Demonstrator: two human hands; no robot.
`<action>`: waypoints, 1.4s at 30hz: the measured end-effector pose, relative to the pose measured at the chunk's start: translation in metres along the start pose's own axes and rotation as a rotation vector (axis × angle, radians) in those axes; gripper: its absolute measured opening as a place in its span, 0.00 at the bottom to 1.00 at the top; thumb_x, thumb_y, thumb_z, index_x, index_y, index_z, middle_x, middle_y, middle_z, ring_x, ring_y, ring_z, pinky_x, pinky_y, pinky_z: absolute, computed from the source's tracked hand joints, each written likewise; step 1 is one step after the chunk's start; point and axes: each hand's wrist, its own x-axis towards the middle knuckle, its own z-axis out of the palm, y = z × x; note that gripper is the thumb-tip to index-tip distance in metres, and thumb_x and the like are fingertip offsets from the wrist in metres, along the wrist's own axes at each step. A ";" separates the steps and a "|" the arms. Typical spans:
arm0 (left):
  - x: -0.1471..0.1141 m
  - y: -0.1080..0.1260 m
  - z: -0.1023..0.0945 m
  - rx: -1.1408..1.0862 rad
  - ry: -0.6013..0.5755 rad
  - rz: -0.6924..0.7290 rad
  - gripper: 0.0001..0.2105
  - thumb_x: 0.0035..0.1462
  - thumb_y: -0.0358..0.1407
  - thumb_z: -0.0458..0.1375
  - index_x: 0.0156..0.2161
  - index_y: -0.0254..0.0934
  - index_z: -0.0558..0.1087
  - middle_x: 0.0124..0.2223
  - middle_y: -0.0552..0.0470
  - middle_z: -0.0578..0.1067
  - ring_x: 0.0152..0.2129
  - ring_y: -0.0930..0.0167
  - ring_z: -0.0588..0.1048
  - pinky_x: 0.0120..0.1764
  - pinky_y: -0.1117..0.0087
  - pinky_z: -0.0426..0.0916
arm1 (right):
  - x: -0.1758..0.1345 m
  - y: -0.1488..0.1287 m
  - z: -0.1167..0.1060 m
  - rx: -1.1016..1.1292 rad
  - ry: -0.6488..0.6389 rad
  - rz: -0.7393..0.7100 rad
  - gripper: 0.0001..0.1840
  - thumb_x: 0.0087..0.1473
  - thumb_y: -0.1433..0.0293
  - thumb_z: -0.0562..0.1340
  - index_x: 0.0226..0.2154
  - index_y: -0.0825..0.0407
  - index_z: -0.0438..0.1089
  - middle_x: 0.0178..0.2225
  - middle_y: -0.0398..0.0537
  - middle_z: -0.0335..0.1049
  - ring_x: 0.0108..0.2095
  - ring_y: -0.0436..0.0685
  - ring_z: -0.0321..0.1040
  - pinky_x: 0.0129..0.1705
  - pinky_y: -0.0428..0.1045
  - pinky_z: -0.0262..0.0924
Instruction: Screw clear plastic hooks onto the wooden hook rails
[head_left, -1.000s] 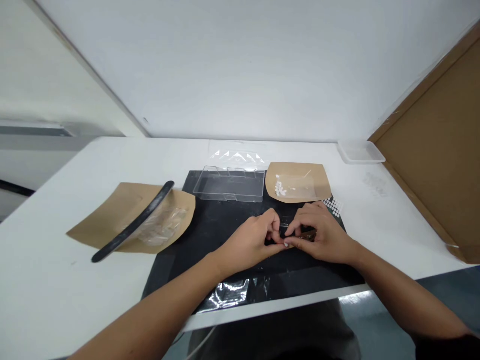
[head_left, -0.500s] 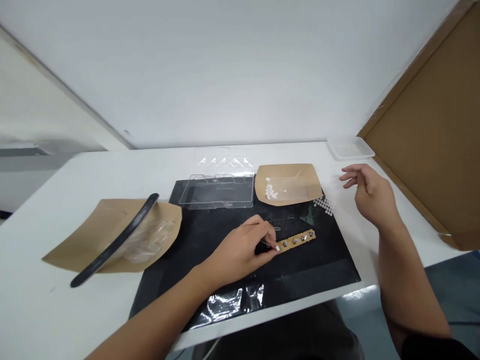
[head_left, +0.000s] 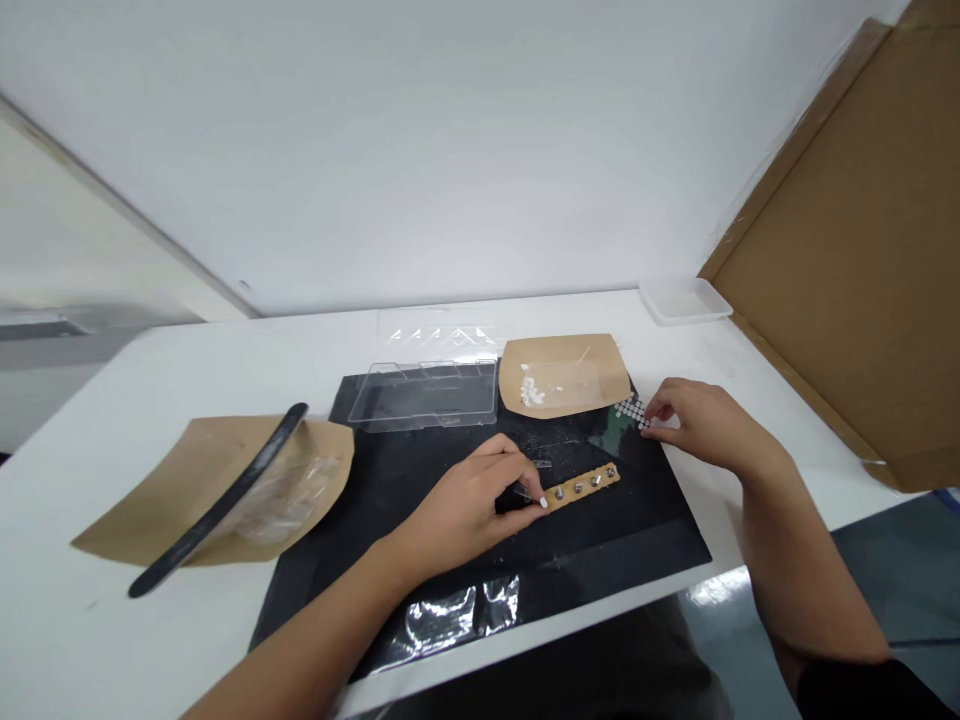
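Observation:
My left hand (head_left: 487, 495) is closed in a pinch on the left end of a narrow tan strip (head_left: 585, 487), which carries several small shiny metal studs in a row. The strip lies on a black mat (head_left: 600, 565). A few small clear slivers (head_left: 541, 464) lie by the fingers. My right hand (head_left: 694, 425) reaches to the mat's right edge. Its thumb and index finger close on the edge of a small sheet of round white dots (head_left: 631, 408); the fingertips partly cover that edge.
A brown paper tray (head_left: 611, 372) with white bits stands behind the strip. Left of it lies a clear plastic case (head_left: 427, 395). A black nail file (head_left: 217, 505) rests across a brown paper tray (head_left: 157, 470) with clear pieces. A translucent box (head_left: 686, 302) stands near a cardboard panel (head_left: 847, 270).
My right hand has come down and left from the air onto the sheet of dots, its fingers closing there. My left hand still pinches the strip. The view has shifted slightly.

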 end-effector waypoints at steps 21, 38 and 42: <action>-0.003 0.003 -0.001 0.049 0.014 0.018 0.02 0.66 0.32 0.64 0.42 0.40 0.76 0.40 0.49 0.80 0.44 0.63 0.74 0.41 0.65 0.74 | 0.003 -0.025 0.013 -0.160 0.037 -0.002 0.07 0.65 0.72 0.64 0.38 0.50 0.80 0.40 0.50 0.78 0.37 0.58 0.74 0.35 0.50 0.58; -0.003 0.005 -0.002 0.046 0.014 -0.001 0.05 0.64 0.30 0.66 0.42 0.40 0.75 0.41 0.50 0.79 0.45 0.62 0.73 0.42 0.63 0.74 | 0.002 -0.033 0.020 -0.330 0.010 -0.016 0.11 0.70 0.71 0.57 0.37 0.52 0.74 0.38 0.52 0.78 0.32 0.58 0.74 0.28 0.52 0.45; -0.001 0.006 0.000 0.028 0.038 0.043 0.07 0.65 0.35 0.67 0.45 0.41 0.74 0.45 0.49 0.79 0.47 0.62 0.73 0.48 0.60 0.73 | 0.002 -0.032 0.019 -0.289 0.021 0.006 0.10 0.70 0.70 0.57 0.39 0.52 0.73 0.38 0.52 0.79 0.33 0.58 0.74 0.29 0.52 0.45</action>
